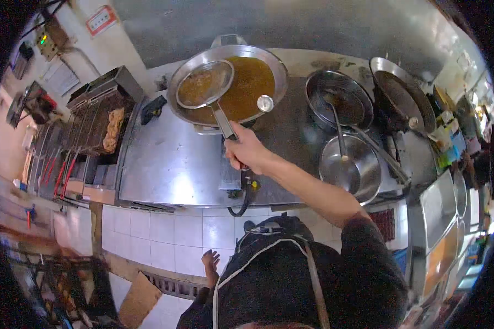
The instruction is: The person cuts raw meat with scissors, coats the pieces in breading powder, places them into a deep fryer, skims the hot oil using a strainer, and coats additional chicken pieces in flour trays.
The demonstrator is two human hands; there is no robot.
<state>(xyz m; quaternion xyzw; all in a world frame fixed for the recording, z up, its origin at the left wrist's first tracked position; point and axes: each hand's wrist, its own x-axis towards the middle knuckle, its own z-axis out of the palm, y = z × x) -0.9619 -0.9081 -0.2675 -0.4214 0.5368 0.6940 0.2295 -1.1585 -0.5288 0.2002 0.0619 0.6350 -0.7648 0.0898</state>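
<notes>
My right hand (245, 148) is closed around the handle of a round mesh skimmer (208, 85). The skimmer's head is over the left part of a wide metal wok (281, 71) filled with brown oil (252, 82); whether the mesh touches the oil I cannot tell. Near the wok's right front rim shows a round dial thermometer (265, 103). My left hand (209, 260) hangs beside my body, away from the counter, its fingers apart and holding nothing.
On the right stand a dark wok (313, 104) with a ladle (336, 123), a steel pot (374, 181) and another large pan (431, 107). At left, browned fried food (113, 130) lies on a rack beside fryer baskets with red handles (68, 175). The steel counter (164, 159) lies in front.
</notes>
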